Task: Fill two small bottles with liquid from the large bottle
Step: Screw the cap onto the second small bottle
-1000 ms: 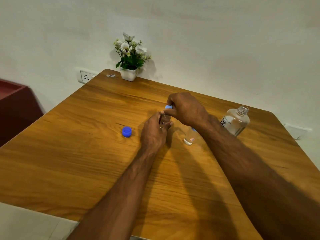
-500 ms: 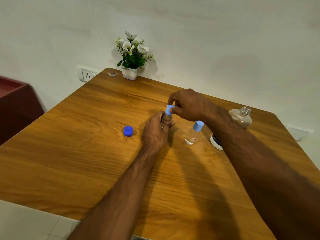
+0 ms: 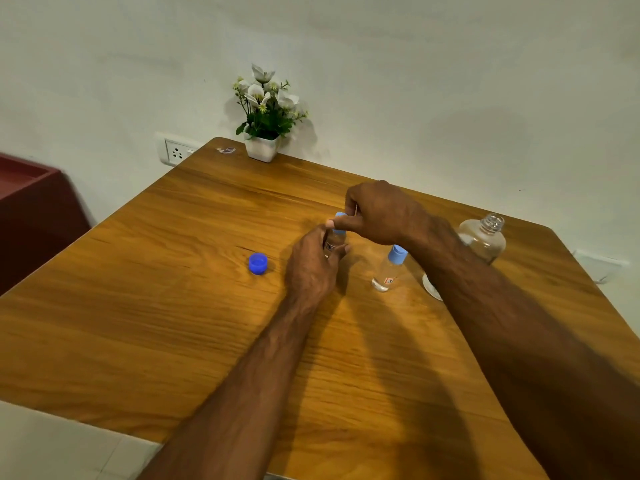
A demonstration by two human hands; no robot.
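Behind left hand [image 3: 313, 268], small bottle [image 3: 334, 241] half hidden, label blurred

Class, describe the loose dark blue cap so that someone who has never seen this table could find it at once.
Start at the wooden table and find the left hand near its middle. The loose cap lies alone on the bare wood just left of that hand. It is a deeper blue than the pale caps on the small bottles and sits on no bottle.

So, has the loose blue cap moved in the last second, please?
No; the loose blue cap keeps its place in line with the flower pot.
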